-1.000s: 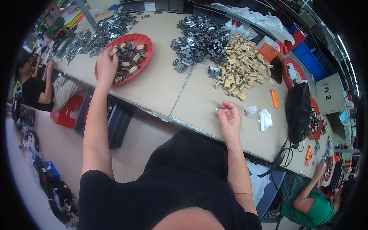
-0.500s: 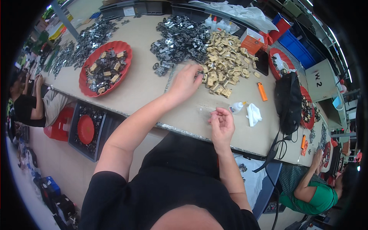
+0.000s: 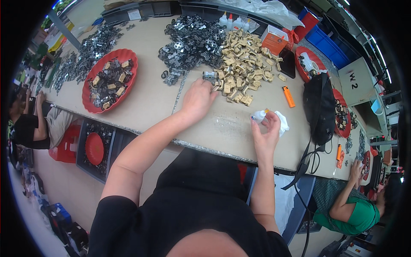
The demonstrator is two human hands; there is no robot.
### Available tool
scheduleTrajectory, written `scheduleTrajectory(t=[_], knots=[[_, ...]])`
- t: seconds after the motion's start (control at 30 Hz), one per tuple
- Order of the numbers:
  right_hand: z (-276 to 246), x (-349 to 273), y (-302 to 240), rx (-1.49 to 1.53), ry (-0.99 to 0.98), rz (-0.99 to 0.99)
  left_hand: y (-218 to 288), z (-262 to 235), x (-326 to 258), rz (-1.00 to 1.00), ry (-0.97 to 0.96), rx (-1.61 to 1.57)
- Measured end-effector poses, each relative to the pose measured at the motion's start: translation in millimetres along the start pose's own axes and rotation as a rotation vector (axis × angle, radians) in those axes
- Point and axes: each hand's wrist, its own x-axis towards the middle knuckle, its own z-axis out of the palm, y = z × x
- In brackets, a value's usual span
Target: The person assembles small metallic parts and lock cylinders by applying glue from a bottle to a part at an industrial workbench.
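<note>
My left hand [image 3: 198, 101] rests at the near edge of the parts heaps, fingers closed at a small dark metal part with wheels [image 3: 209, 76]. Its fingertips are partly hidden. A small white glue bottle [image 3: 258, 116] with a yellow tip lies tilted between the curled fingers and thumb of my right hand [image 3: 267, 132]. Just beyond my left hand is a heap of beige block-shaped parts [image 3: 239, 64]. To the left of that lies a heap of dark metal parts [image 3: 192, 43]. A crumpled white tissue [image 3: 281, 123] lies right behind my right hand's fingers.
A red scalloped bowl [image 3: 133, 70] of mixed parts stands at the left. An orange lighter [image 3: 288, 97], a dark phone [image 3: 287, 63] and a black bag [image 3: 319, 111] with straps lie to the right. More glue bottles [image 3: 236, 24] stand at the back. Co-workers sit at both sides.
My right hand has moved right, from bare table to the glue bottle. My left hand has drawn slightly left and back from the beige heap with the dark part at its fingers.
</note>
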Motion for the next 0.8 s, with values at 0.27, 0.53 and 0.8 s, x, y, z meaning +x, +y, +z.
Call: scheduleTrajectory(t=[0.27, 0.53, 0.8], knots=[[5, -1, 12, 0.081, -0.088, 0.041, -4, -16, -26, 0.028, -0.093, -0.324], [4, -10, -9, 0.562, -0.185, 0.288, 7, -5, -64, -0.214, -0.161, -1.111], [18, -7, -14, 1.068, -0.098, 0.421, 1, -1, -64, -0.261, -0.263, -1.264]])
